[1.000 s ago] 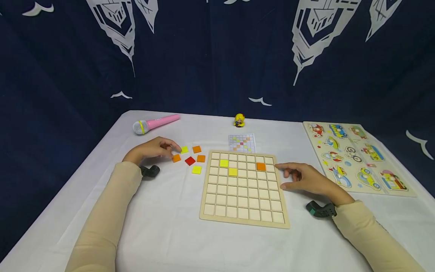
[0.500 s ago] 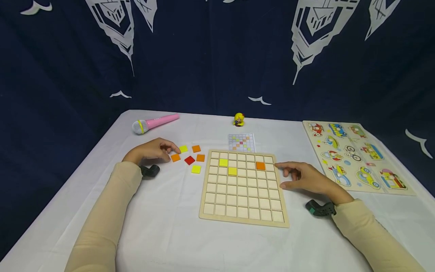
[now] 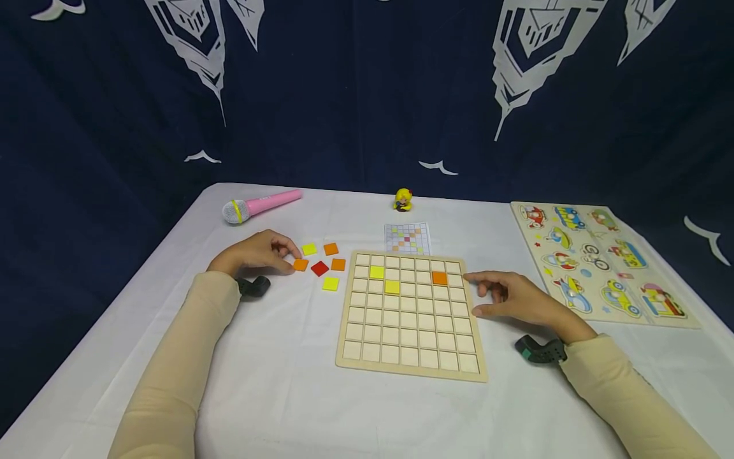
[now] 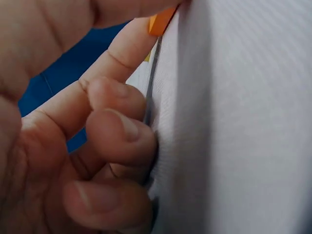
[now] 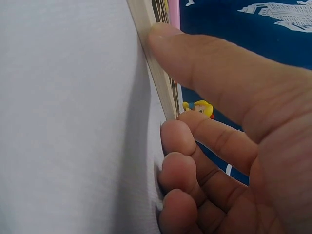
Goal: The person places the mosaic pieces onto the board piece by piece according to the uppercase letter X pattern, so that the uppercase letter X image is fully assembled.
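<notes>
A wooden grid board lies at the table's middle, with two yellow tiles and one orange tile set in its cells. To its left lie loose tiles: a red one, yellow ones and orange ones. My left hand pinches an orange tile on the cloth; in the left wrist view that tile sits between thumb and index finger. My right hand rests at the board's right edge, thumb touching the rim, the other fingers loosely curled.
A pink toy microphone lies at the back left, a small yellow figure at the back middle, and a pattern card just behind the board. A vehicle peg puzzle sits on the right. Dark blue curtain surrounds the white table.
My left fingers have nudged the orange tile slightly to the right. The right hand and the board have stayed where they were.
</notes>
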`<state>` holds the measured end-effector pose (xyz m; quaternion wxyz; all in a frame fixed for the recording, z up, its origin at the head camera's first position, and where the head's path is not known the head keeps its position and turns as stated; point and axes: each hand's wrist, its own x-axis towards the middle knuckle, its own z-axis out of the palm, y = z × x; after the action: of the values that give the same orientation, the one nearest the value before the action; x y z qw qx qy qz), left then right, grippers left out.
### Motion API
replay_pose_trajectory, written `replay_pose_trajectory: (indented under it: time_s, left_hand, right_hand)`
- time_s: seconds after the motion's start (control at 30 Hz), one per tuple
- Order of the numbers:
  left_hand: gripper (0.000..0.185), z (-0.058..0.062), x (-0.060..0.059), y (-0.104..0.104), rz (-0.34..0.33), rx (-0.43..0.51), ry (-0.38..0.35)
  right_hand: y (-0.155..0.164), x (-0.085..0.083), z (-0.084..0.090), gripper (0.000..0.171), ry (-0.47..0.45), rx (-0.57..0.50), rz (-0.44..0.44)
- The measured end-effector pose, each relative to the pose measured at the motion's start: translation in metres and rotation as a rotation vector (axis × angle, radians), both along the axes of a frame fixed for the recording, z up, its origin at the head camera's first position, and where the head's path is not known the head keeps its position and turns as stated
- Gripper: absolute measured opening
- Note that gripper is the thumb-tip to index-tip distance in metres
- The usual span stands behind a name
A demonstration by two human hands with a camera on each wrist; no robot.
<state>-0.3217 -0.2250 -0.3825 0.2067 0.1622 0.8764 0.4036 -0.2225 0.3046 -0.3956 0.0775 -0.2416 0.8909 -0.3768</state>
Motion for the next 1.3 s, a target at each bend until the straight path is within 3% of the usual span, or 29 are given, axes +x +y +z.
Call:
replay_pose_trajectory:
  time_s: [0.27, 0.43, 0.73, 1.3]
  left_hand:
    - [0.034, 0.0, -0.002, -0.002, 0.039, 0.073, 0.021]
    - [0.032, 0.004, 0.0, 0.007, 0.02, 0.096, 0.097]
    - [0.03, 0.016, 0.01, 0.037, 0.003, 0.109, 0.207]
    - [0.026, 0.029, 0.032, 0.093, -0.066, 0.172, 0.258]
  right_hand:
    - [-0.001, 0.0, 0.0, 0.064, 0.0, -0.007, 0.001]
    - [0.0, -0.001, 0.0, 0.064, -0.001, 0.0, -0.003]
    - [0.0, -0.001, 0.0, 0.064, -0.004, -0.009, 0.003]
    - [0.001, -0.001, -0.001, 0.064, -0.017, -0.03, 0.004]
